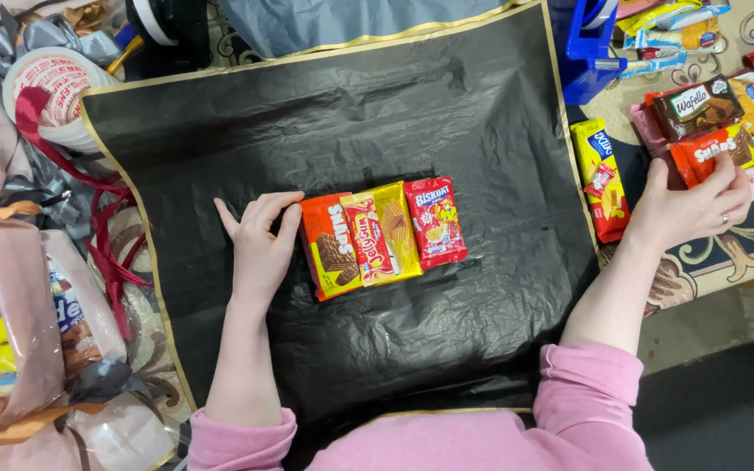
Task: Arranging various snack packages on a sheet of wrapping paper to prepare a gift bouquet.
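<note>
A large black wrapping sheet (412,105) with a gold edge covers the counter (726,262) in front of me. In its middle three snack packets lie side by side, touching: an orange packet (329,249), a yellow packet (386,234) and a red packet (435,221). My left hand (259,240) lies flat on the sheet at 9 o'clock from them, its fingers (283,209) pressed together and touching the orange packet's edge. My right hand (691,205) is at 3 o'clock, off the sheet, over a pile of snacks. Its fingers (722,170) pinch a red-orange packet (713,150) there. Just at 12 o'clock from it lies a brown wafer packet (695,105). At 10 o'clock from the sheet stands a roll of tape (50,83).
</note>
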